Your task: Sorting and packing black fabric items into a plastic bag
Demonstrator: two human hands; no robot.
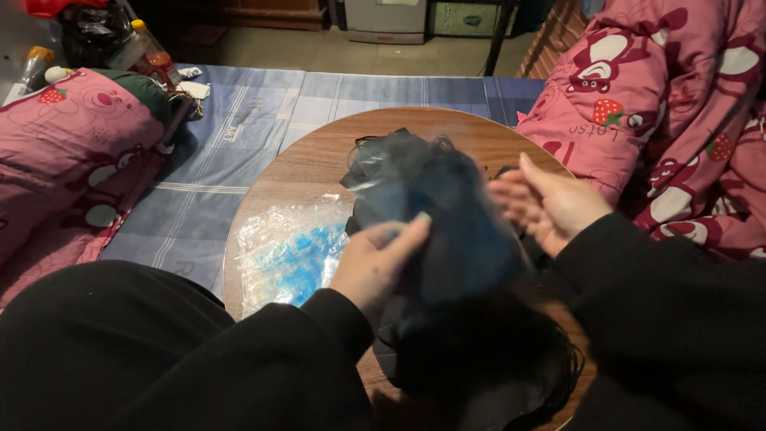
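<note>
Left hand point(375, 263) grips a blurred dark blue bag point(447, 215) over the round table point(311, 156); right hand point(550, 203) open, palm just beside it. Clear plastic point(287, 251) lies left.

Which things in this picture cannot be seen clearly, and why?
All in the head view:
- Dark bundle held by the left hand: motion blur, so its kind is unclear.
- Right hand: fingers blurred; whether it touches the bundle cannot be told.
- Round wooden table: near edge hidden by black sleeves and dark material.
- Clear plastic bag: blue contents too crumpled to identify.
- Bottles: small, dim, partly cut off.
</note>
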